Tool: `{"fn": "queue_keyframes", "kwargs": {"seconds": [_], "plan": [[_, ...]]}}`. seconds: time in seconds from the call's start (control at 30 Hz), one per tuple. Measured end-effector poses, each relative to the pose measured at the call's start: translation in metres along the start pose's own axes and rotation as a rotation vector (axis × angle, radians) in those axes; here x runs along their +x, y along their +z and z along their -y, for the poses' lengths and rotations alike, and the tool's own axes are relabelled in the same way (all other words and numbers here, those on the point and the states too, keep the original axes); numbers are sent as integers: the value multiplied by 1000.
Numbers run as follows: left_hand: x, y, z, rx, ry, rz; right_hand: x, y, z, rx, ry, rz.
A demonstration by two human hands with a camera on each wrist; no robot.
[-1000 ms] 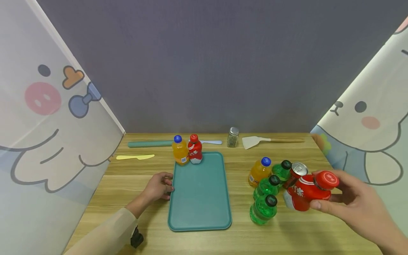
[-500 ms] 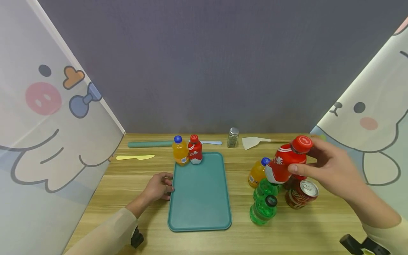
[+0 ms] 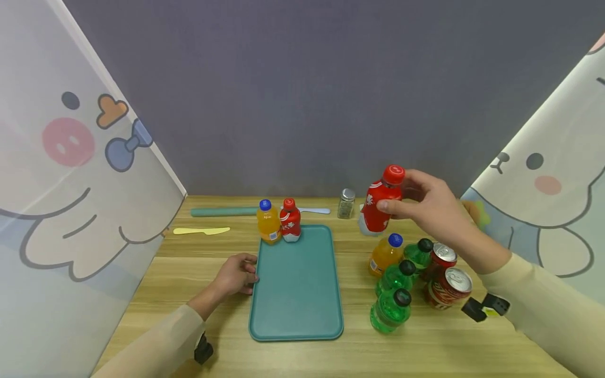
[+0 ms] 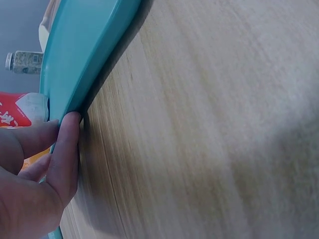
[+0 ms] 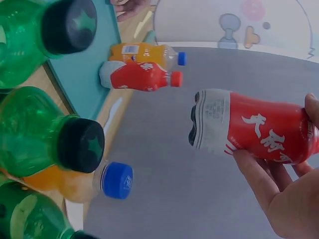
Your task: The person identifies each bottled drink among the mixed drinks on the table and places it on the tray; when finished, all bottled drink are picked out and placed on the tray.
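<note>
My right hand grips a red-labelled cola bottle in the air, above the back of the orange soda bottle. In the right wrist view this cola bottle has white lettering and a pale base. At the left rim of a teal tray, my left hand pinches the edge between thumb and fingers, as the left wrist view shows. On the tray's back left corner stand another orange soda bottle and a second red cola bottle, side by side.
Right of the tray stand several green bottles and two red cans. Along the back lie a teal rod, a pale knife and a spice jar. A yellow knife lies at left. Walls enclose the table.
My right hand has lifted the cola bottle from beside the cans, moving it left and toward the back over the other bottles. My left hand has stayed at the tray's edge.
</note>
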State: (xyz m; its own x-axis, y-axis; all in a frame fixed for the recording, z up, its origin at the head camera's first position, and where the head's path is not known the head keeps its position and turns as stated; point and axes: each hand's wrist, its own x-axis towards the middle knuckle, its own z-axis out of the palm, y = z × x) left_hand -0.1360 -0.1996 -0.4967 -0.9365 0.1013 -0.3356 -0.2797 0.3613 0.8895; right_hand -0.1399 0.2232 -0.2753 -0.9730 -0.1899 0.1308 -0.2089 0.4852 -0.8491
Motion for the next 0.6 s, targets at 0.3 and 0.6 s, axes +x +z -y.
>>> {"fn": "queue_keyframes", "kwargs": {"seconds": [0.3,0.6], "plan": [[1,0,-1,-3,-19,-6,47,26,-6,65,47,49],[2,0,-1,-2,-25,-2,81,66,-18,81,145,92]]}}
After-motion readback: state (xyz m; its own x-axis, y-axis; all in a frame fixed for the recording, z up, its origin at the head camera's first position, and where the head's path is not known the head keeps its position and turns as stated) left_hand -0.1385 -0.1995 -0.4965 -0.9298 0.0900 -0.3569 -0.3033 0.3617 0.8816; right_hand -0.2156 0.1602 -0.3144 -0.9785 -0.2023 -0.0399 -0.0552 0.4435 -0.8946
